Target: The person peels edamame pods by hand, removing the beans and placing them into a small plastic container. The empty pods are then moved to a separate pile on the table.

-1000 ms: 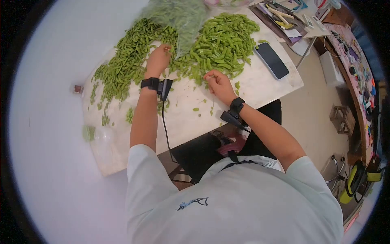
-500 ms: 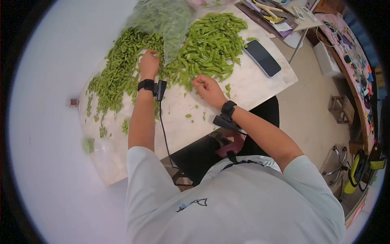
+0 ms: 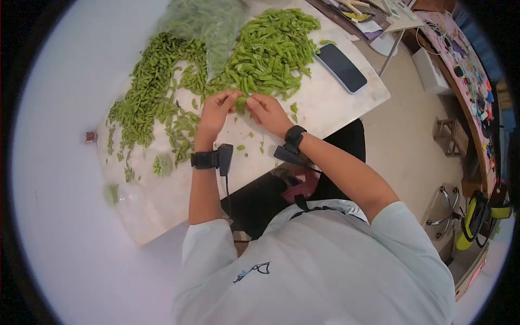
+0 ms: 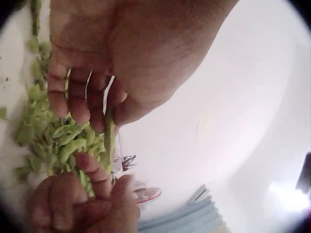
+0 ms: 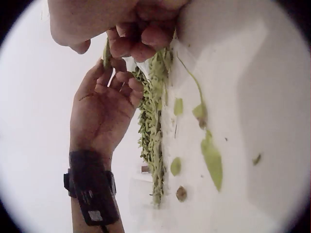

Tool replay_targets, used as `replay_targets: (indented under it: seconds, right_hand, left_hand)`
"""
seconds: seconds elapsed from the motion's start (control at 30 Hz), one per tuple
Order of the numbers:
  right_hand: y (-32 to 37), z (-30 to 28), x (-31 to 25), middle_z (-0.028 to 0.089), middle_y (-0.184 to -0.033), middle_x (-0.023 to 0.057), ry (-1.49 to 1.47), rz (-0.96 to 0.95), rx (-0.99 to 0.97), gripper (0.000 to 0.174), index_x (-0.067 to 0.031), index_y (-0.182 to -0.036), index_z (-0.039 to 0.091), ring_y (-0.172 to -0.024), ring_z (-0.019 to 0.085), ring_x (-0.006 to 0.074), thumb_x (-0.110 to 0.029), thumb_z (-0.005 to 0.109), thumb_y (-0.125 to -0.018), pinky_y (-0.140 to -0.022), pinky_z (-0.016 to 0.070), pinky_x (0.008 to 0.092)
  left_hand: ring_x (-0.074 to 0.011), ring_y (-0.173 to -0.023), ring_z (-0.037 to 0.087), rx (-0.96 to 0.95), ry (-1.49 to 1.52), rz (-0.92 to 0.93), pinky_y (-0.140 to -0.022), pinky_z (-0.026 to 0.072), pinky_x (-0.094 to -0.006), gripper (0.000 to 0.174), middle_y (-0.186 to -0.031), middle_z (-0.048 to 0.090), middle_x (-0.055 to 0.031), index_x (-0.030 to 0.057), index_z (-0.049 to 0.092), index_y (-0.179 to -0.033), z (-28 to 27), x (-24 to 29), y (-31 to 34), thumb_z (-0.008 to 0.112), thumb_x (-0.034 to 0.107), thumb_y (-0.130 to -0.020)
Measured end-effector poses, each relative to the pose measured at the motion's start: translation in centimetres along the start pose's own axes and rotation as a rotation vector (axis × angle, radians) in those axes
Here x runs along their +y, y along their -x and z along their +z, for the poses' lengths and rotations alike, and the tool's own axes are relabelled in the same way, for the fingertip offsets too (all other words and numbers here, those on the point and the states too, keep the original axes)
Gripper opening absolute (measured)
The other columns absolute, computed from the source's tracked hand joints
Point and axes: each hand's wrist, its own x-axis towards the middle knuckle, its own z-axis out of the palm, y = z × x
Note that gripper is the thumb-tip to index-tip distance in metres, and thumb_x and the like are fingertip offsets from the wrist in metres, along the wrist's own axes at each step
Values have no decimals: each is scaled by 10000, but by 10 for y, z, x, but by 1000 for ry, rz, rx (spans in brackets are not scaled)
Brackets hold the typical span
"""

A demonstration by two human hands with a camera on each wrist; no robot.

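Note:
Between thumb and fingers the left hand (image 3: 215,116) pinches a green pod, and the same pod (image 4: 110,141) shows lengthwise in the left wrist view. Just to its right the right hand (image 3: 270,114) has curled fingers close to the pod's end; in the right wrist view that hand (image 5: 116,24) is over the pod (image 5: 106,53), and whether its fingers grip it is hidden. A heap of large bright pods (image 3: 276,49) lies beyond both hands. Smaller, darker pods (image 3: 135,108) spread at the left.
A clear bag of pods (image 3: 203,21) stands at the back between the heaps. The phone (image 3: 341,67) lies on the table (image 3: 206,203) at the right. Near the left edge are a small bunch of green pieces (image 3: 162,164) and a clear plastic item (image 3: 130,197). Leaf bits lie near the front.
My left hand has come from the left heap toward the right hand, now with a pod in its fingers. The hands are close together; the head view has shifted slightly.

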Motion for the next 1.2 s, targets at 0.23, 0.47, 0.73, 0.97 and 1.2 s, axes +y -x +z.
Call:
replay_targets:
  seconds: [0.23,0.47,0.73,0.97,1.2]
  right_hand:
    - [-1,3,1,501,-638,-30,71,-3,-19,316,-47,-836,574,-560,455,53,-273,523,-1051,-529,389,241]
    - [-6,2,3,525,-614,-15,42,5,-99,362,-25,-784,587,-556,470,73,-281,539,-1034,-531,390,260]
    - [-21,9,-14,603,-697,-8,14,110,-183,319,-11,-858,665,-585,476,57,-273,574,-1015,-545,391,235]
    - [-26,13,-2,690,-768,45,192,-98,-142,300,27,-895,684,-678,560,101,-237,584,-997,-638,460,279]
    - [-21,6,-9,596,-698,19,384,-214,-140,300,-7,-875,675,-641,455,85,-256,579,-1010,-589,392,284]
  left_hand:
    - [-73,-701,562,36,269,-10,-684,454,-223,266,-824,629,12,21,670,-1187,9,-29,7,608,203,-1004]
    - [-108,-749,610,107,529,184,-734,501,-248,208,-868,656,-36,-11,652,-1158,30,-57,17,622,29,-957]
    - [-153,-768,683,269,554,300,-748,555,-285,137,-892,698,-91,-26,637,-1087,30,-60,18,617,15,-958]
    - [-112,-744,618,256,682,309,-718,538,-275,103,-840,648,-41,18,613,-924,31,-65,11,657,102,-964]
    - [-116,-745,575,182,675,260,-706,486,-281,113,-829,621,-23,24,618,-957,28,-68,9,631,131,-991]
